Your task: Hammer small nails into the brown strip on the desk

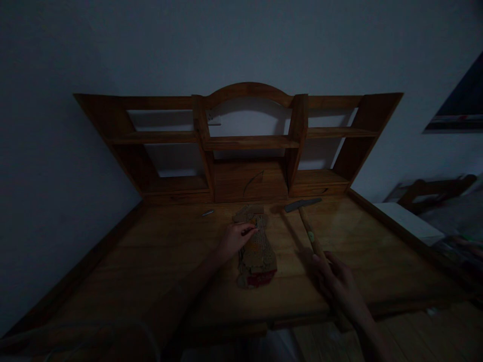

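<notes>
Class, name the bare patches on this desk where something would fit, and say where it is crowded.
Bare desktop lies left of the left hand and small metal piece; another patch right of the hammer, toward the right edge. Crowded: the middle, around the flat patterned piece and right hand.

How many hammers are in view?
1. The wooden-handled hammer with a dark metal head is gripped at its handle end by the right hand, its head over the wooden desk near the shelf unit. Dim lighting could hide others.
</notes>
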Demonstrator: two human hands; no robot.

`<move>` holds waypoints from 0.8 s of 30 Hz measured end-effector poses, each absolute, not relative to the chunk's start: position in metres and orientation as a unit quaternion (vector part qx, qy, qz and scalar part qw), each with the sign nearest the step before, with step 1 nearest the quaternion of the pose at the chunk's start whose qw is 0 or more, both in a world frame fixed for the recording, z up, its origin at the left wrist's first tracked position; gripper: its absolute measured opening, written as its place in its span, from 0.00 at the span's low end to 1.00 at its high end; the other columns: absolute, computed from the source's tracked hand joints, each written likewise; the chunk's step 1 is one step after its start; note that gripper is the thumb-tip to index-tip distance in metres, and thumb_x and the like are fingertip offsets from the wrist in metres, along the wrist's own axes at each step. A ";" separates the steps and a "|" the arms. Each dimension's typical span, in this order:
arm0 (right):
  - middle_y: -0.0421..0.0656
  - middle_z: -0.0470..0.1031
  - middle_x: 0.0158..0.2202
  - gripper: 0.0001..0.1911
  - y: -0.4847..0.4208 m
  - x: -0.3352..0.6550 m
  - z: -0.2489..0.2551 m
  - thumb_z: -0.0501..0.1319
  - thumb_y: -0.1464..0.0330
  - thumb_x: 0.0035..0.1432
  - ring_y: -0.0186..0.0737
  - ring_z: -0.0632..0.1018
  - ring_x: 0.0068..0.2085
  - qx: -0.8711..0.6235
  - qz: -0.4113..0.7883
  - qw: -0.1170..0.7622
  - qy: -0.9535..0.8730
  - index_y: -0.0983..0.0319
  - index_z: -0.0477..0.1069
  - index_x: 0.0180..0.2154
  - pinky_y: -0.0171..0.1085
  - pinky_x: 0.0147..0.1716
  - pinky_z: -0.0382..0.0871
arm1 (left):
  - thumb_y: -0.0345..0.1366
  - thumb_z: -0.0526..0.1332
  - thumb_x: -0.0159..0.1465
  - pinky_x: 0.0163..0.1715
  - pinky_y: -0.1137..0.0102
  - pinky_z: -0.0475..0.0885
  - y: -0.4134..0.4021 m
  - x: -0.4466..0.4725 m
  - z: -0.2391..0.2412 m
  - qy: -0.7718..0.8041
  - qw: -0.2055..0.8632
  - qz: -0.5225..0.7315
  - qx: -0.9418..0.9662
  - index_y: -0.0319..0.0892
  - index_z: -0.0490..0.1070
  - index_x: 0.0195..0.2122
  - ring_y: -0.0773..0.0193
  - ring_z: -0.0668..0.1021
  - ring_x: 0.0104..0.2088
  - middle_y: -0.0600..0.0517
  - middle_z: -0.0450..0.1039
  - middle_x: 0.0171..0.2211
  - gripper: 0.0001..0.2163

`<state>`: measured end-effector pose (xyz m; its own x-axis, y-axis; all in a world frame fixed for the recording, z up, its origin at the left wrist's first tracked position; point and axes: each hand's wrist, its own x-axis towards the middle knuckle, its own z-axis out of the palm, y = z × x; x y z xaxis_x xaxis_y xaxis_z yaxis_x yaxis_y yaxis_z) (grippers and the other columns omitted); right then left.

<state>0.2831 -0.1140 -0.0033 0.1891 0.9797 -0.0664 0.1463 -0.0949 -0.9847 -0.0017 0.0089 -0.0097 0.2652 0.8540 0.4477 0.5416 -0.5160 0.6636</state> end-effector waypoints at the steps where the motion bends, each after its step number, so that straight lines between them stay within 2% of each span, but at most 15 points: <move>1: 0.39 0.68 0.23 0.23 -0.115 0.282 0.000 0.62 0.49 0.53 0.33 0.67 0.23 -0.604 0.429 0.485 -0.464 0.63 0.71 0.37 0.29 0.18 0.58 | 0.41 0.60 0.63 0.33 0.72 0.73 0.009 -0.001 -0.008 0.451 0.187 0.401 0.775 0.46 0.77 0.36 0.64 0.80 0.33 0.52 0.80 0.35 0.08; 5: 0.40 0.69 0.23 0.26 -0.116 0.279 0.007 0.63 0.47 0.49 0.34 0.68 0.22 -0.605 0.420 0.496 -0.461 0.63 0.72 0.37 0.29 0.17 0.59 | 0.40 0.60 0.63 0.32 0.73 0.71 0.009 -0.001 -0.006 0.433 0.160 0.391 0.796 0.45 0.78 0.36 0.65 0.78 0.32 0.52 0.78 0.34 0.09; 10: 0.38 0.66 0.22 0.23 -0.112 0.282 -0.005 0.60 0.48 0.53 0.32 0.66 0.21 -0.600 0.425 0.482 -0.476 0.62 0.70 0.35 0.28 0.16 0.57 | 0.39 0.59 0.64 0.35 0.74 0.70 0.009 -0.002 -0.006 0.409 0.151 0.401 0.806 0.43 0.78 0.37 0.66 0.77 0.35 0.51 0.76 0.35 0.09; 17: 0.35 0.62 0.22 0.20 -0.111 0.285 -0.010 0.58 0.51 0.58 0.30 0.64 0.20 -0.598 0.437 0.465 -0.486 0.61 0.68 0.38 0.28 0.16 0.54 | 0.37 0.60 0.64 0.31 0.75 0.67 0.006 0.000 0.000 0.440 0.148 0.367 0.806 0.42 0.78 0.35 0.68 0.75 0.30 0.52 0.75 0.31 0.08; 24: 0.37 0.64 0.22 0.20 -0.112 0.283 -0.003 0.59 0.51 0.57 0.31 0.65 0.20 -0.595 0.436 0.463 -0.491 0.61 0.68 0.38 0.28 0.16 0.55 | 0.36 0.59 0.64 0.29 0.75 0.64 0.008 0.004 0.003 0.450 0.139 0.336 0.816 0.42 0.79 0.34 0.68 0.74 0.29 0.52 0.75 0.29 0.09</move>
